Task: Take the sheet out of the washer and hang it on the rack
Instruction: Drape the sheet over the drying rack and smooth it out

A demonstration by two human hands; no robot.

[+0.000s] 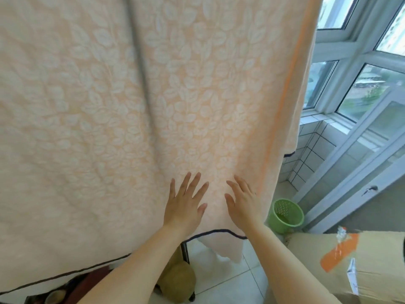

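Bright, soft daylight comes in from the windows (359,69) on the right, and the panes themselves are nearly blown out at the top corner. The hanging sheet (135,102) glows where light passes through it, brightest near its right edge, while a long fold down the middle reads as a grey shadow. Shadows are faint and diffuse; the darkest area lies under the sheet's lower hem at bottom left. The wide-angle lens bends the window frames and stretches the forearms at the bottom edge. Detail is slightly soft overall, with the leaf pattern smeared toward the left side
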